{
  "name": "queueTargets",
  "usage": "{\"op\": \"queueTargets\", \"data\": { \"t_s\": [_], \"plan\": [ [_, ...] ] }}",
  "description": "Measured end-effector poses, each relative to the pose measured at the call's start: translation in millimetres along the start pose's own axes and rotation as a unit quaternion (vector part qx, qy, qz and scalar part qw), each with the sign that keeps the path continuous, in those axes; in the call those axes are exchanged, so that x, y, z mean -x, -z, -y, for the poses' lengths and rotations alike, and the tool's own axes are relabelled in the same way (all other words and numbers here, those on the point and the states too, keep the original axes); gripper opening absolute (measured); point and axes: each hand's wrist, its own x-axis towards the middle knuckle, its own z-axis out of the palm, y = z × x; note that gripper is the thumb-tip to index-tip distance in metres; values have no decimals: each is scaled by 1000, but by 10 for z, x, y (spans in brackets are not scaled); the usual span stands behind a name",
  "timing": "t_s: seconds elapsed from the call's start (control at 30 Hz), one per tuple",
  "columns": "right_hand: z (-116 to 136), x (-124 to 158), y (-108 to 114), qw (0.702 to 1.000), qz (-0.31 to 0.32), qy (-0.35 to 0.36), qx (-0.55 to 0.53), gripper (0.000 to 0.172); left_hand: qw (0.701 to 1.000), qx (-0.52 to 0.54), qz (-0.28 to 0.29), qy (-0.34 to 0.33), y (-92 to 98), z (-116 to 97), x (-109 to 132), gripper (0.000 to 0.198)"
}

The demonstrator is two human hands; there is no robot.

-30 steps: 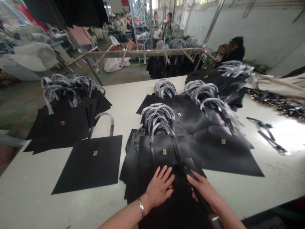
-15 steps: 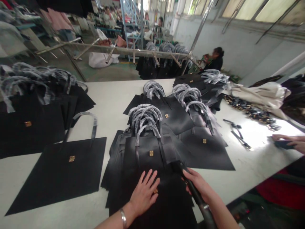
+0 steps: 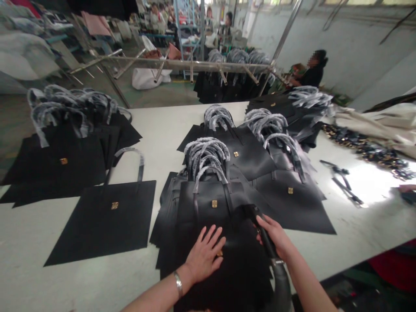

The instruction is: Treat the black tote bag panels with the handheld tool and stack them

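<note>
At lower centre, the left hand (image 3: 206, 255), fingers apart, should press the black bag (image 3: 240, 275) flat, well clear of the black tool (image 3: 267, 243) clamped in the right hand (image 3: 276, 236).

One handheld tool (image 3: 268, 245), one bracelet (image 3: 178, 284), one lone bag (image 3: 107, 229), two loose straps (image 3: 347, 195); piled bags (image 3: 206, 216) overlap, uncountable.

Through the head camera I look into a bag workshop on a factory floor. Stacks of black handbags (image 3: 192, 208), their handles (image 3: 208, 149) wrapped in clear film, spread across a pale worktable (image 3: 87, 281) from left to right of the frame, with a heap of black-and-gold fittings (image 3: 367, 149) at right. At upper centre I see people (image 3: 228, 24) among crowded workbenches (image 3: 162, 37) beyond a metal rack (image 3: 178, 64), and a plain wall (image 3: 354, 52) at upper right.
</note>
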Motion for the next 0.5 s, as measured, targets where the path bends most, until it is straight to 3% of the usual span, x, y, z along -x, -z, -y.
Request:
{"op": "queueTargets", "data": {
  "t_s": [0.13, 0.27, 0.4, 0.5],
  "plan": [
    [28, 131, 58, 999, -24, 22, -4, 36, 1000, 4, -1, 0, -12, 3, 11, 57],
    [-78, 510, 66, 999, 27, -4, 45, 53, 1000, 6, -4, 1, -20, -24, -3, 55],
    [-164, 702, -159, 992, 57, -36, 111, 74, 999, 17, -11, -28, -43, -121, -122, 51],
    [-197, 690, -378, 986, 70, -15, 152, 80, 996, 34, -20, -79, -110, -211, -273, 48]
  ]
}}
